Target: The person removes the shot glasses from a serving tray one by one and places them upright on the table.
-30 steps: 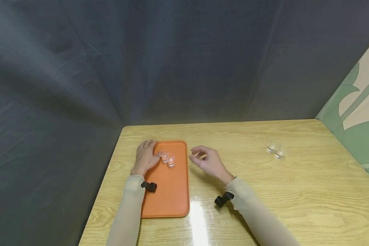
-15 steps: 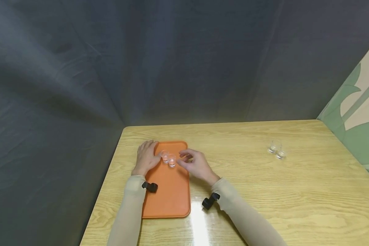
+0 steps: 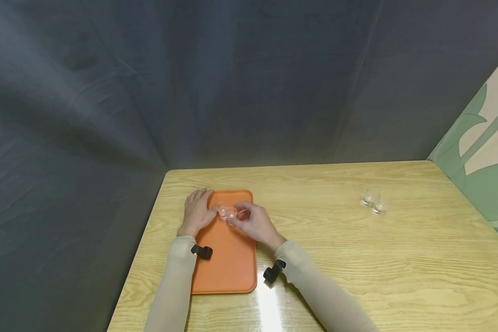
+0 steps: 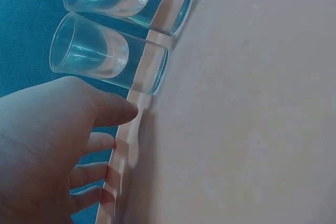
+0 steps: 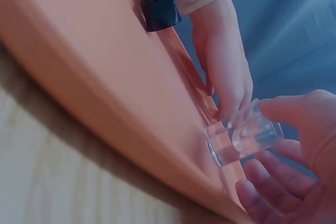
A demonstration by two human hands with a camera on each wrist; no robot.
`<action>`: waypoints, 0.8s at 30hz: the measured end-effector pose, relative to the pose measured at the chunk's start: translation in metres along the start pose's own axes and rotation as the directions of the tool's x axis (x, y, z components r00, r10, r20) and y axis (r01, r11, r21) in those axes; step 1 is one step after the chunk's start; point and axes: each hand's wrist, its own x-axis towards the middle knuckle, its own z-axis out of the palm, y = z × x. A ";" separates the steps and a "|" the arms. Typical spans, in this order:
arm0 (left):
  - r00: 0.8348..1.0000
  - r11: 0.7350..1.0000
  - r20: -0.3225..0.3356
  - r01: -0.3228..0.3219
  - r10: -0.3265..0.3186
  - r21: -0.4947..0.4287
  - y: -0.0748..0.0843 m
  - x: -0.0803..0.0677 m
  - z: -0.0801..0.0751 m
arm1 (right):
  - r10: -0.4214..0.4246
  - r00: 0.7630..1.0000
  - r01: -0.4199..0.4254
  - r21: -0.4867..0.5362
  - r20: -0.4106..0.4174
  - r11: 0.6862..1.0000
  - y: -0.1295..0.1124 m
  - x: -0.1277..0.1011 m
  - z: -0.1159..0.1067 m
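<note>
- Head view: even, soft light from overhead; dim dark grey fabric backdrop (image 3: 240,78), wide-angle bend at edges.
- Glare streak on glossy light wood table (image 3: 357,258) at 6 o'clock, just beside flat orange plastic tray (image 3: 228,263).
- Soft shadows under arms, falling twd 5 o'clock.
- Small clear glass cups (image 3: 226,212) on tray: tiny, low detail.
- L wrist view: colour cast, tray reads teal; near hand blurred, pale surface at 3 o'clock featureless.
- R wrist view: close, tray edge w/ soft focus; cup fairly sharp.
</note>
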 end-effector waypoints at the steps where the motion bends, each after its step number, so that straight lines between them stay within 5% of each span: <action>1: 1.000 1.000 0.000 0.000 0.000 -0.001 0.000 0.000 0.000 | -0.001 1.000 0.001 0.002 -0.002 1.000 0.000 0.000 0.001; 24: 1.000 1.000 -0.009 -0.007 0.007 0.000 -0.001 -0.001 0.000 | -0.020 0.996 0.027 0.082 -0.084 0.996 0.004 0.000 0.013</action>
